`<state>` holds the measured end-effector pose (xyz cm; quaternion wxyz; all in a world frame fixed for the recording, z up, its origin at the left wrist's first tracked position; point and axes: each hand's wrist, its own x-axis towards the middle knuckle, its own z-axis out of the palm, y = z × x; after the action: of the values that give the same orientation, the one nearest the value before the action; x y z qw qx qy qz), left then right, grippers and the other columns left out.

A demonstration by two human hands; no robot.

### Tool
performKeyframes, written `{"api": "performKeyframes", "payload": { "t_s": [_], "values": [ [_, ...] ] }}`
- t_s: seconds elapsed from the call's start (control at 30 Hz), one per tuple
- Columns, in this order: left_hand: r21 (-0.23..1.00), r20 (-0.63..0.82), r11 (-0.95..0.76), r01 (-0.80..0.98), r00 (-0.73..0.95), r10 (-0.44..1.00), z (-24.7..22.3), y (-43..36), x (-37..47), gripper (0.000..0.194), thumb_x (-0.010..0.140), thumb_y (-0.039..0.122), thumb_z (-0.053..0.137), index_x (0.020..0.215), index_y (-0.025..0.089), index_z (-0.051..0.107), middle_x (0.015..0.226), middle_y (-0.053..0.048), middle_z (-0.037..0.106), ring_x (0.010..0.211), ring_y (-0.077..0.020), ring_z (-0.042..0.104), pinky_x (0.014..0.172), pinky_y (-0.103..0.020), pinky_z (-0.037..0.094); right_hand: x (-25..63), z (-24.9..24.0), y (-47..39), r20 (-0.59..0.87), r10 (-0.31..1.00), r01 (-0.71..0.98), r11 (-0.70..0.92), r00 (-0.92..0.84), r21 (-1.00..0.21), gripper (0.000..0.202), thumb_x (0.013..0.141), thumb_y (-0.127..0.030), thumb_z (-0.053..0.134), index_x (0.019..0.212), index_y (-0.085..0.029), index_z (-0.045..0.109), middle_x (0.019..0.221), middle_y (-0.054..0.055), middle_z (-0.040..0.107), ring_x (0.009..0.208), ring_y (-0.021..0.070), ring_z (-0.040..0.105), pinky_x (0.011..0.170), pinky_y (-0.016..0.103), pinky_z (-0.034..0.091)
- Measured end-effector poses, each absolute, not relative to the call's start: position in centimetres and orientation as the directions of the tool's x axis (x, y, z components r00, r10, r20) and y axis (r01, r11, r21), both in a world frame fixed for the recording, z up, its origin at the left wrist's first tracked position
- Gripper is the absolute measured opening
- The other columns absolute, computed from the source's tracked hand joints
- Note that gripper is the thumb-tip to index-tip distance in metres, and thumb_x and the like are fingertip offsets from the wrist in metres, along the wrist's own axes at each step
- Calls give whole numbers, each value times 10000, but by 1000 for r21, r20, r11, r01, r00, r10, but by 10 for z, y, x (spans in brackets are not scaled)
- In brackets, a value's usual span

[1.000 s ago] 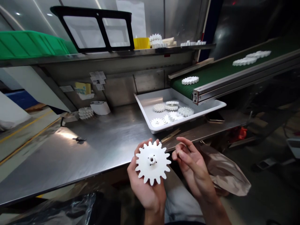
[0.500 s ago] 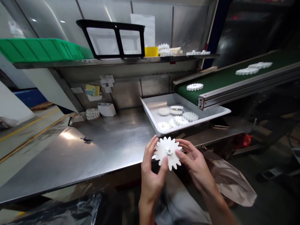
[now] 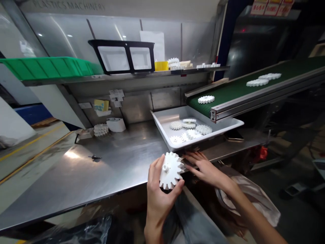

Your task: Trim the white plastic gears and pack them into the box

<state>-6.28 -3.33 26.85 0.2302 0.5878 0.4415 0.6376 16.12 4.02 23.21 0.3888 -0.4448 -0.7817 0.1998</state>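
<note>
In the lower middle of the frame, the left hand (image 3: 158, 195) has its grip clamped on a white gear (image 3: 172, 170), thumb at its lower edge and fingers along its left side. The gear is raised in front of the counter (image 3: 122, 159), tilted, with its small hub facing the camera. Just right of it, the right hand (image 3: 205, 169) reaches to the front edge of the counter, palm down, fingers pointing left; whether its grip is closed on anything cannot be told. Behind the hands, right of the middle, a pale tray (image 3: 173, 146) carries several loose gears (image 3: 203, 129), some overlapping. A green conveyor (image 3: 228, 92) slopes down from the right side of the frame, its lower end over the tray, with one gear near that end and two farther up. At left on the counter lies a small dark tool (image 3: 94, 157). A green bin (image 3: 50, 67) sits on the shelf (image 3: 76, 79) at the upper left.
</note>
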Motion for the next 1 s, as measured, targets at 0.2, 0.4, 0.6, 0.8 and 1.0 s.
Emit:
{"api": "performKeyframes", "payload": {
  "t_s": [0.2, 0.4, 0.6, 0.8, 1.0],
  "values": [
    [887, 449, -460, -42, -157, 880, 268, -36, -62, 781, 734, 712, 793, 1373, 270, 713, 1395, -124, 701, 1263, -385, 632, 1047, -433, 477, 182, 209, 35, 528, 797, 594, 584, -293, -553, 282, 956, -278, 674, 1211, -316, 787, 1267, 115, 773, 1256, 366, 646, 1172, 695, 387],
    [893, 365, -406, -195, -214, 906, 271, -37, -51, 885, 706, 859, 699, 1304, 210, 761, 1250, -140, 759, 1202, -387, 643, 1095, -460, 448, 195, 235, 16, 555, 781, 502, 616, -288, -607, 164, 1010, -326, 644, 924, -276, 774, 961, 70, 782, 911, 276, 711, 866, 454, 570],
    [888, 397, -431, -160, -206, 894, 278, -38, -39, 817, 753, 847, 666, 1247, 208, 790, 1231, -149, 752, 1054, -344, 668, 954, -421, 505, 166, 276, -22, 410, 909, -23, 409, -72, -912, 144, 1019, -372, 698, 1090, -259, 751, 806, 9, 759, 750, 198, 731, 734, 319, 574],
    [950, 217, -247, -191, -167, 962, 272, -38, -32, 754, 869, 839, 524, 1052, 167, 815, 778, -73, 751, 521, -149, 506, 501, -297, 380, 134, 271, -43, 282, 958, -237, 261, -60, -936, 384, 1042, -419, 668, 1422, -363, 643, 729, -59, 568, 551, 83, 465, 500, 209, 380],
    [973, 77, -119, -200, -208, 975, 260, -37, -29, 799, 913, 859, 403, 617, 173, 686, 437, -44, 588, 405, -155, 493, 435, -290, 335, 132, 263, -47, 284, 954, -199, 262, -94, -944, 349, 1100, -473, 543, 1357, -305, 709, 658, -63, 464, 543, 81, 397, 491, 216, 317]
  ]
}}
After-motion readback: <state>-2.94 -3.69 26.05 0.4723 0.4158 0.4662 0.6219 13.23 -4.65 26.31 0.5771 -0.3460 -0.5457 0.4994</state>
